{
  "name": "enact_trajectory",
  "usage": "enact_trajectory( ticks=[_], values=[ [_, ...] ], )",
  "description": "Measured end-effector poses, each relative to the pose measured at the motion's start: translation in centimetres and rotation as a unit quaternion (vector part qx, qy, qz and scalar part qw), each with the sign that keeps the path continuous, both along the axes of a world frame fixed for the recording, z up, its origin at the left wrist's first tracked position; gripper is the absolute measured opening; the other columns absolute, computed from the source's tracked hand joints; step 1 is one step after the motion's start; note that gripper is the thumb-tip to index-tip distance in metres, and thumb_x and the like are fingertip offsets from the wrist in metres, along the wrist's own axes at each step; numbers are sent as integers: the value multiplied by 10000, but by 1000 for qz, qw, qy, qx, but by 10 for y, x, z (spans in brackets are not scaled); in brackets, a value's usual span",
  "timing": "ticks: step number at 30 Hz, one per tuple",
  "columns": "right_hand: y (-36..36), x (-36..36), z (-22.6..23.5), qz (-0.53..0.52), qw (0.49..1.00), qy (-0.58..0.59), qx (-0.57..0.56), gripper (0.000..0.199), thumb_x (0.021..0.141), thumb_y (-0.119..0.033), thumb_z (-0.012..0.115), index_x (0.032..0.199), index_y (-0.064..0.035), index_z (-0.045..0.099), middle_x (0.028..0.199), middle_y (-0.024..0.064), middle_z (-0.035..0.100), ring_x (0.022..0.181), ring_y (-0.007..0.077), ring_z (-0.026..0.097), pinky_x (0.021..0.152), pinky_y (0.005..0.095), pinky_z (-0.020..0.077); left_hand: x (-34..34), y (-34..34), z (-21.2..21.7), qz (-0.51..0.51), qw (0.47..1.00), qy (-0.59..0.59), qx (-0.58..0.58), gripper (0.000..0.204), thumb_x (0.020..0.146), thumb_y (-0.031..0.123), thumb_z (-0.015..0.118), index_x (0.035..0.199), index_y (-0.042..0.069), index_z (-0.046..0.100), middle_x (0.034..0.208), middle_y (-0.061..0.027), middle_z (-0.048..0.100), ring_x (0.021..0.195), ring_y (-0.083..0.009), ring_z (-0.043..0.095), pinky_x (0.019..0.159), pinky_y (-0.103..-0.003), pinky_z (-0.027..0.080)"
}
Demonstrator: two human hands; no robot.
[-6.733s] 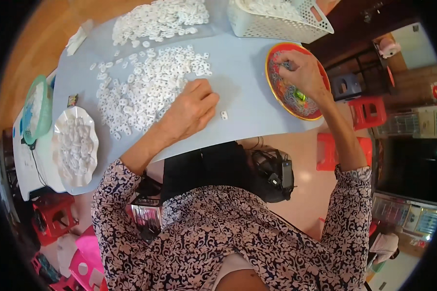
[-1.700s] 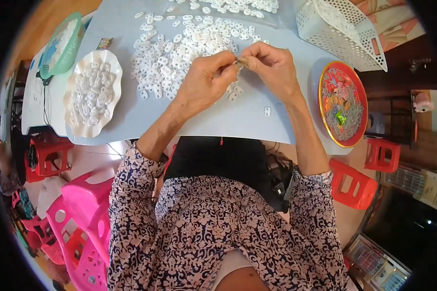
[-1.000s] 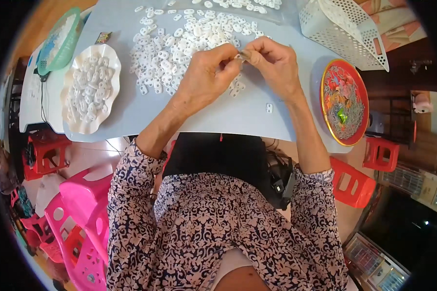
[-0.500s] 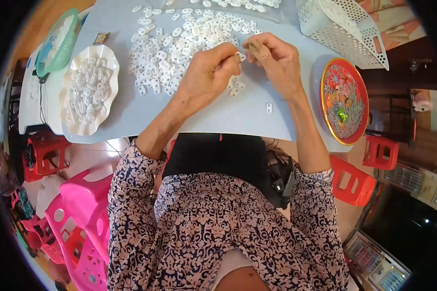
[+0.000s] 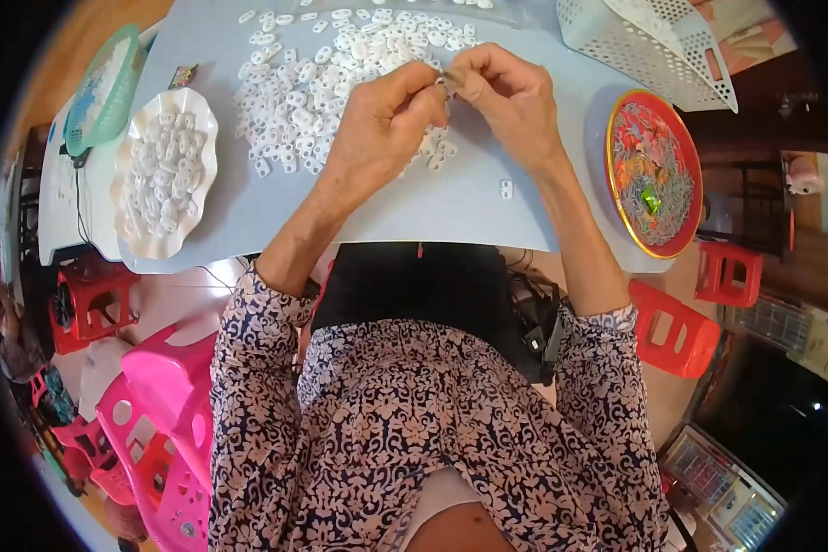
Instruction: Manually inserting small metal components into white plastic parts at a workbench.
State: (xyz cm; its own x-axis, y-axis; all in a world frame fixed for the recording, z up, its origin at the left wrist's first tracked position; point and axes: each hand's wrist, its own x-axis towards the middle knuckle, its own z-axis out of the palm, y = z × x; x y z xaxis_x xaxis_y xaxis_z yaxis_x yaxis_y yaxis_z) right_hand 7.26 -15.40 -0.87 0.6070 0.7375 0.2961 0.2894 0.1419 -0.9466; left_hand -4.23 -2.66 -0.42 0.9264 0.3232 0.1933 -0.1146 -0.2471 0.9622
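My left hand (image 5: 391, 112) pinches a small white plastic piece with two holes, mostly hidden by the fingers. Tip to tip with it, my right hand (image 5: 513, 97) has thumb and forefinger pressed together at the same piece. Anything else in the right fingers is too small to make out. Below and left of the hands, a spread heap of white two-holed pieces (image 5: 294, 120) covers the table. One loose piece (image 5: 506, 189) lies alone near the right forearm.
A scalloped white dish (image 5: 208, 175) with similar pieces stands left, near a green basket (image 5: 127, 92). On the right is a red gold-rimmed tray (image 5: 692, 166) of thin grey bits and a green wrapper. Behind it stands a white perforated basket (image 5: 708, 78). Red stools (image 5: 681, 327) flank the table (image 5: 432, 221).
Both hands have shifted slightly up and left in the picture and closed together, with the right fingertips meeting the left. The white piece shows less than before.
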Motion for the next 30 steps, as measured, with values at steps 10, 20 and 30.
enact_trajectory(
  ticks=[10, 20, 30],
  values=[
    [-1, -1, 2, 7, 1000, 8, -15, 181, 881, -181, 653, 859, -1, 652, 693, -18, 607, 628, 32, 507, 565, 190, 408, -1, -1, 0, 5, 1000, 20, 5, 143, 886, 85, 496, 868, -11, 600, 660, -28, 607, 578, -53, 468, 518, -230, 385],
    [2, 1, -6, -1, 999, 31, 15, 162, 881, -172, 654, 881, -10, 660, 676, -34, 600, 615, 29, 492, 547, 195, 394, 0, 0, 1, 9, 999, 28, -16, 140, 906, 111, 521, 866, 6, 606, 653, -9, 593, 601, -45, 471, 532, -222, 388],
    [-3, 10, -2, -70, 995, 68, 25, 140, 868, -135, 647, 910, -2, 658, 750, 30, 653, 669, 58, 566, 605, 199, 466, -12, 7, 9, 10, 969, -55, 241, 96, 829, 30, 602, 923, 9, 605, 749, -96, 552, 755, -212, 535, 666, -302, 450]
  ],
)
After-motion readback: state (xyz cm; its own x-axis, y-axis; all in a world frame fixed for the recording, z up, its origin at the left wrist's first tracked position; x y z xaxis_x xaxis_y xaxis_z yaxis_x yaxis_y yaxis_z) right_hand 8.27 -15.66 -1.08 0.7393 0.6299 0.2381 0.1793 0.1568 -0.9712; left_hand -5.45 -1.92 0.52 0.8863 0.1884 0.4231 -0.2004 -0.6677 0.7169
